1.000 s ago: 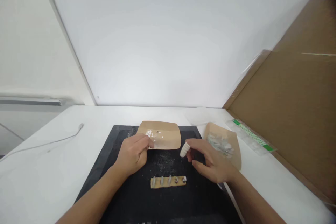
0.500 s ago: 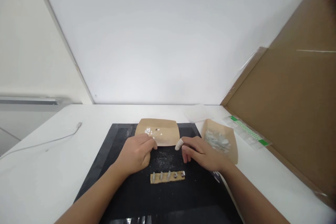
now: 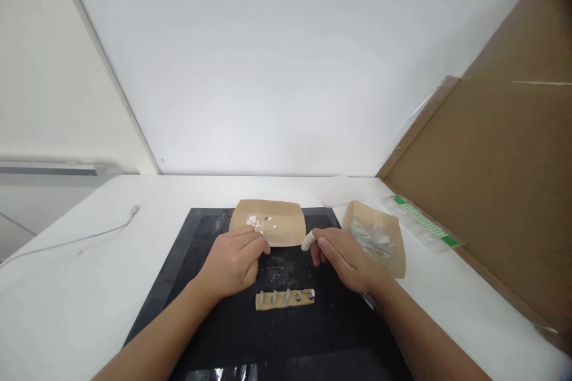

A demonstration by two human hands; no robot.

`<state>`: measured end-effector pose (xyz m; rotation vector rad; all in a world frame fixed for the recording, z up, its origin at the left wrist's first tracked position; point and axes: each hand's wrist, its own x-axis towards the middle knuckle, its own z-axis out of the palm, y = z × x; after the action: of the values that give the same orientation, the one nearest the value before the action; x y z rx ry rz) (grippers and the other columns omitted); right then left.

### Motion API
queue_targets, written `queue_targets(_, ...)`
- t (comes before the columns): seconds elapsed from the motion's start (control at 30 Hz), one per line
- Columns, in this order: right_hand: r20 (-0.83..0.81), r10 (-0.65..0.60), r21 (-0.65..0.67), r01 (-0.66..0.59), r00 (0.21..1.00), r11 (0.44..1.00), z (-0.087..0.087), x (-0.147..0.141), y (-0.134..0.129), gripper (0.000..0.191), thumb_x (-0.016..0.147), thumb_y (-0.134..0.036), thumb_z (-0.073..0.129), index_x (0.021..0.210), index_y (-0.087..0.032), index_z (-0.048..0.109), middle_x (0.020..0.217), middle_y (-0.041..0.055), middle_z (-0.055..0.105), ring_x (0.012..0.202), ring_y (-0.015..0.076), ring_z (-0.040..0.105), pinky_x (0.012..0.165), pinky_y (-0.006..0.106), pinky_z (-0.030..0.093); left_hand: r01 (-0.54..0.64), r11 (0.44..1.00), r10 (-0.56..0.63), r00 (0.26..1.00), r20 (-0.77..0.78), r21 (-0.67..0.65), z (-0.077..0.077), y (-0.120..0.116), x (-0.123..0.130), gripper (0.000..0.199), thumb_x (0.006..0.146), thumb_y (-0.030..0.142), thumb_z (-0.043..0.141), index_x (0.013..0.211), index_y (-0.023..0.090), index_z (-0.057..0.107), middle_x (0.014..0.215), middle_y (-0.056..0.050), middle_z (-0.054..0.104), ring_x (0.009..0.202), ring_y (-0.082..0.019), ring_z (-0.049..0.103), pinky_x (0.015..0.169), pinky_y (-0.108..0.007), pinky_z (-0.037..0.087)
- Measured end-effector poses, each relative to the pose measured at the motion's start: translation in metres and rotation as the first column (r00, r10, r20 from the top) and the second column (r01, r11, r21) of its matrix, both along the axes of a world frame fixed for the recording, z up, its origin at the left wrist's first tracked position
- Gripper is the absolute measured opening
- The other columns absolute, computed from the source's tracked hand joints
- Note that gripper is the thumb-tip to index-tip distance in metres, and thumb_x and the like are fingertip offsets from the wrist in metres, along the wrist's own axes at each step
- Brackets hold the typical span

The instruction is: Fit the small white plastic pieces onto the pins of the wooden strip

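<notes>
My left hand (image 3: 235, 262) is closed, its fingertips pressed together at the near left edge of a tan paper tray (image 3: 290, 223). What it may hold is hidden. Small white pieces (image 3: 252, 221) lie in that tray. A white covering wraps one finger of my right hand (image 3: 342, 257), which hovers near the tray's right corner. Its thumb rests close to the covered finger, the other fingers curl under, and anything between them is too small to make out. In front of both hands a narrow tan strip (image 3: 280, 300) carries several greyish tubes and small metal parts.
A black mat (image 3: 232, 333) lies under the work. On the right, another tan tray (image 3: 397, 250) holds many translucent pieces, beside a clear sheet with a green strip (image 3: 424, 220). A cardboard panel (image 3: 491, 190) stands to the right. A white cable (image 3: 89, 241) runs across the left.
My right thumb has moved up toward the covered finger, and that hand has turned slightly. My left hand stays almost in place. Trays and strip are unchanged.
</notes>
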<state>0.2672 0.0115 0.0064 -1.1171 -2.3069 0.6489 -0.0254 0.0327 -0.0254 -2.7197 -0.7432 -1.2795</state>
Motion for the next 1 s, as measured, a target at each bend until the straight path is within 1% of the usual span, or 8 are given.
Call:
queue_targets(0.1,-0.067,-0.056,0.078,0.061,0.996,0.995,0.001,-0.001,-0.001,0.054,0.114,-0.044,0.021,0.082,-0.023,0.059,0.078,0.0019,0.062,0.078,0.02,0.059,0.08,0.037,0.043,-0.027,1.0,0.027,0.999,0.03,0.0,0.001,-0.001,-0.001,0.028,0.089,-0.002,0.043,0.088,0.018,0.062,0.075,-0.004,0.064,0.069,-0.019,0.054,0.063,-0.03,0.045)
queue_targets(0.3,-0.192,-0.233,0.097,0.255,0.953,0.962,-0.003,-0.004,0.005,0.032,0.113,-0.042,0.03,0.095,-0.025,0.05,0.092,0.0039,0.067,0.081,0.0214,0.061,0.078,0.039,0.046,-0.083,0.996,0.084,0.993,0.085,-0.008,0.003,0.0,-0.001,0.027,0.093,0.0,0.043,0.088,0.018,0.063,0.074,-0.004,0.062,0.071,-0.018,0.056,0.066,-0.03,0.046)
queue_targets(0.43,-0.249,-0.208,0.092,0.236,0.946,0.967,-0.007,-0.003,0.008,0.029,0.113,-0.043,0.027,0.102,-0.025,0.047,0.099,0.0052,0.067,0.088,0.022,0.063,0.082,0.039,0.05,-0.114,0.993,0.115,0.99,0.083,-0.017,0.001,0.002,-0.002,0.028,0.092,0.001,0.043,0.086,0.018,0.065,0.072,-0.004,0.062,0.069,-0.018,0.056,0.065,-0.029,0.045)
queue_targets(0.7,-0.182,-0.17,0.13,0.195,0.969,0.972,-0.008,-0.004,0.004,0.029,0.113,-0.039,0.031,0.101,-0.024,0.053,0.098,0.0053,0.067,0.092,0.0229,0.062,0.085,0.039,0.047,-0.156,0.987,0.158,0.987,0.035,-0.034,0.001,0.006,-0.007,0.029,0.088,0.001,0.042,0.087,0.017,0.067,0.075,-0.005,0.065,0.073,-0.019,0.058,0.068,-0.029,0.046)
queue_targets(0.77,-0.162,-0.176,0.142,0.2,0.971,0.969,-0.007,-0.005,0.003,0.028,0.113,-0.039,0.033,0.101,-0.024,0.054,0.097,0.0053,0.066,0.091,0.0232,0.061,0.084,0.039,0.046,-0.131,0.99,0.13,0.991,-0.016,-0.053,0.003,0.006,-0.009,0.028,0.088,0.003,0.044,0.09,0.017,0.067,0.079,-0.006,0.066,0.075,-0.02,0.06,0.07,-0.03,0.048)
queue_targets(0.87,-0.145,-0.174,0.157,0.196,0.974,0.968,-0.006,-0.006,0.001,0.026,0.112,-0.038,0.034,0.102,-0.023,0.053,0.097,0.0051,0.066,0.089,0.0228,0.061,0.083,0.038,0.045,-0.038,0.994,0.023,0.989,-0.148,-0.104,0.009,0.003,-0.009,0.024,0.088,0.006,0.05,0.096,0.018,0.069,0.085,-0.006,0.068,0.081,-0.02,0.063,0.076,-0.031,0.052)
queue_targets(0.93,-0.139,-0.166,0.162,0.188,0.976,0.969,-0.005,-0.006,0.001,0.026,0.112,-0.037,0.034,0.103,-0.023,0.053,0.098,0.005,0.066,0.088,0.0224,0.061,0.083,0.037,0.045,0.025,0.989,-0.059,0.97,-0.234,-0.148,0.013,0.0,-0.006,0.024,0.089,0.009,0.054,0.102,0.019,0.071,0.093,-0.006,0.068,0.087,-0.02,0.065,0.08,-0.031,0.054)
queue_targets(1.0,-0.134,-0.161,0.166,0.182,0.978,0.969,-0.005,-0.007,0.0,0.026,0.112,-0.037,0.035,0.102,-0.023,0.054,0.097,0.0049,0.066,0.088,0.0224,0.062,0.083,0.036,0.046,0.057,0.981,-0.112,0.948,-0.297,-0.188,0.015,-0.003,-0.003,0.022,0.095,0.014,0.057,0.109,0.02,0.073,0.104,-0.007,0.068,0.088,-0.019,0.067,0.081,-0.03,0.055)
